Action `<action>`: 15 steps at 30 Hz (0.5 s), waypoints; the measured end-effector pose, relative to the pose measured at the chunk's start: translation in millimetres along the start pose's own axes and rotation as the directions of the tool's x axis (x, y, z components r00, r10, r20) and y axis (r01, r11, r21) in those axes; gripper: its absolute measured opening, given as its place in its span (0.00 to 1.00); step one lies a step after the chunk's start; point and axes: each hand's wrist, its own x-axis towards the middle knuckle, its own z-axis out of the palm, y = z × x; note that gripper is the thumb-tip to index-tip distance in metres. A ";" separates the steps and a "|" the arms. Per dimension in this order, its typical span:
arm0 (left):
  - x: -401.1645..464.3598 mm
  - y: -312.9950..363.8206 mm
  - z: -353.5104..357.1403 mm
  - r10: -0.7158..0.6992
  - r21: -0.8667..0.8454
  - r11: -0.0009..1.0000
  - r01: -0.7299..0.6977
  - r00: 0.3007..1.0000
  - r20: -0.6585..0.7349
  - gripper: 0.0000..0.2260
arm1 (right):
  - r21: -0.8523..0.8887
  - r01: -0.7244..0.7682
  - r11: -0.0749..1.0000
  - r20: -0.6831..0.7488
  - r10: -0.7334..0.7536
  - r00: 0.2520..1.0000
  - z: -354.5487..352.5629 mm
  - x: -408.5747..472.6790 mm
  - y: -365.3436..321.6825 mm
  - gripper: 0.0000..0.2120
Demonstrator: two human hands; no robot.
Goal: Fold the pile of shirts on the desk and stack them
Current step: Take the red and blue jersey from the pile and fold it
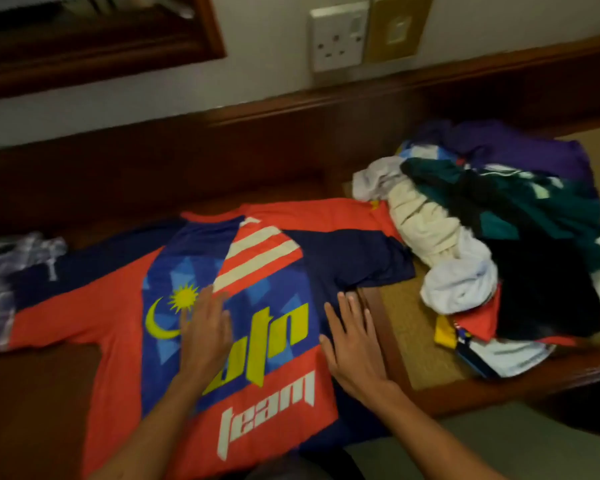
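Your left hand (205, 327) and right hand (352, 341) lie flat, fingers straight, gripping nothing, on the jersey (257, 306) spread across the tabletop (42, 393). Its far sleeve touches the unfolded pile (499, 244) — folding could drag that — and the hem overhangs the edge.

A dark wooden desk (388, 327) with a tan inset pad is being shown carrying three lots of clothing. A red and navy jersey (125, 317) is being laid flat across its middle. An unfolded pile of shirts (499, 237) is being kept at the right end, and a checked garment (0, 282) at the left edge.
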 end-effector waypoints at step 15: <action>-203.2 -189.4 -30.7 -0.204 0.170 0.972 0.160 0.935 0.289 0.30 | -0.034 -0.190 0.981 -0.027 0.189 0.982 -1.3 -68.2 -24.4 0.20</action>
